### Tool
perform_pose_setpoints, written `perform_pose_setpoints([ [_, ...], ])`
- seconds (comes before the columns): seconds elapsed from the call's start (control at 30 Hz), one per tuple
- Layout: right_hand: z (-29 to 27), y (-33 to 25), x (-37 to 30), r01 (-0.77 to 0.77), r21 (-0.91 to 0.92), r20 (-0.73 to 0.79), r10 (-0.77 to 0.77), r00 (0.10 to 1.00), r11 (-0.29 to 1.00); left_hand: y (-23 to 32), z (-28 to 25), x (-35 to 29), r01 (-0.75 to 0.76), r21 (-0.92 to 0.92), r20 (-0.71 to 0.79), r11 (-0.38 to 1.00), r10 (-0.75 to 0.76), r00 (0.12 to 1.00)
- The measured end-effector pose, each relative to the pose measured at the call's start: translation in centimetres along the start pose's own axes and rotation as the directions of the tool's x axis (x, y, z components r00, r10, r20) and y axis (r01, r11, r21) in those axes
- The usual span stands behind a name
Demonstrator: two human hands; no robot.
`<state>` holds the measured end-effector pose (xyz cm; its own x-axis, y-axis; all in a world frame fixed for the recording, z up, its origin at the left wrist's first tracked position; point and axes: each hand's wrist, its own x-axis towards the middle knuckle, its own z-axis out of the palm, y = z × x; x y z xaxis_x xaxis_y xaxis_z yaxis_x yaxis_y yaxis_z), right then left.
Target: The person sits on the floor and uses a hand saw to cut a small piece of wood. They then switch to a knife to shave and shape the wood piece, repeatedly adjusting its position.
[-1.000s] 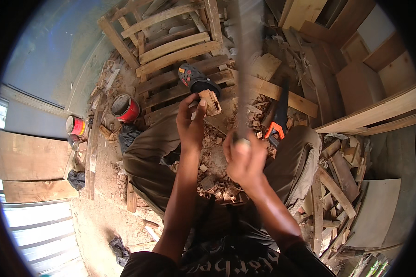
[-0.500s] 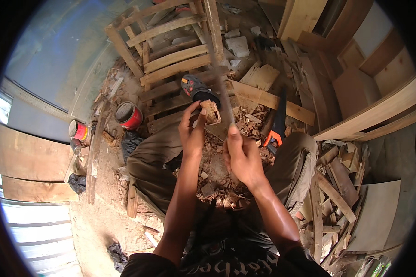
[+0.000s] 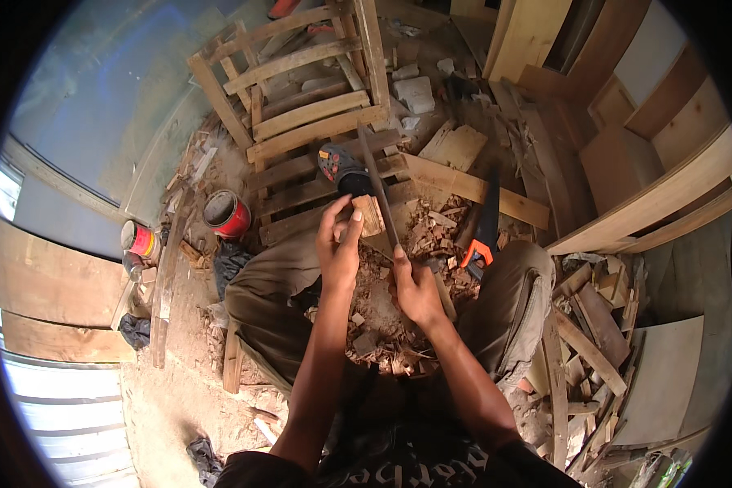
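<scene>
The wood block [image 3: 369,216] lies toward one o'clock of the nearer left hand [image 3: 341,246], which pinches it, while the long blade [image 3: 376,179] gripped in the right hand [image 3: 417,289] slants toward eleven o'clock just beside the block.

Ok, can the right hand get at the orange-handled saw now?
Probably not while full: the right hand grips a long dark tool, though the saw lies nearby, its orange handle showing beside the right knee.
</scene>
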<state>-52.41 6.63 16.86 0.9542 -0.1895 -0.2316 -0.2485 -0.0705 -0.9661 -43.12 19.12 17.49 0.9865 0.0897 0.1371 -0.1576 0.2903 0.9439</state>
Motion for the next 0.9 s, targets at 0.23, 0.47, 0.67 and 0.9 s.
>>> perform_pose_setpoints([
  [0.23,-1.3,-10.2,-3.2,0.607,0.226,-0.105,-0.601,0.792,0.762,0.0,-0.8,-0.1,0.032,0.134,-0.03,0.99,-0.029,0.999],
  [0.47,0.2,0.8,1.0,0.17,-0.239,-0.035,-0.184,0.982,0.956,0.4,-0.8,0.1,0.046,0.064,-0.015,0.997,-0.046,0.999],
  [0.67,-0.6,-2.1,-0.5,0.081,0.09,0.046,-0.086,0.995,0.993,0.7,-1.4,0.0,0.037,-0.021,-0.051,0.999,-0.038,0.998],
  [0.9,-0.7,-7.4,-1.9,0.599,0.195,-0.122,-0.586,0.801,0.777,0.4,-0.7,0.3,0.007,0.106,-0.057,0.994,-0.001,0.998],
])
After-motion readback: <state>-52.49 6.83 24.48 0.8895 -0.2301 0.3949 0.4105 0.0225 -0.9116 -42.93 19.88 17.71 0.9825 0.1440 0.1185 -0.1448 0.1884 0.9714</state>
